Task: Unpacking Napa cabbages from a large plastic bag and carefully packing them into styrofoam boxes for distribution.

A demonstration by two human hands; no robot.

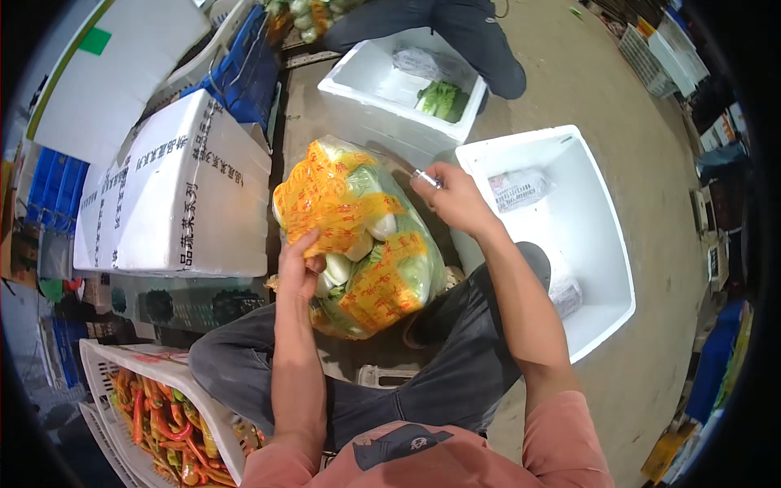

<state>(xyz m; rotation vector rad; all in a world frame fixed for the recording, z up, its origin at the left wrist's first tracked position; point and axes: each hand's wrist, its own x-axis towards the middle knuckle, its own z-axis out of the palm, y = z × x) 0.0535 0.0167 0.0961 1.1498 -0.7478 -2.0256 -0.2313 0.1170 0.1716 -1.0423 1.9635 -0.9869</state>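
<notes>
Between my knees stands a clear plastic bag of vegetables [382,293] with large orange-yellow printed patches. Pale stems and green leaves, like cabbages, show through it. My left hand [301,264] grips the bag's near left side, fingers curled into the plastic. My right hand [460,199] is closed around a small shiny silvery tool [429,179] just off the bag's upper right; its exact kind is hard to make out.
At my right is an open white foam box [602,244] with wrapped packs inside. Farther ahead, another foam box [390,118] holds leafy greens [442,99], beside another person's legs [455,24]. A closed foam box [175,195] stands left, above a crate of peppers [167,423].
</notes>
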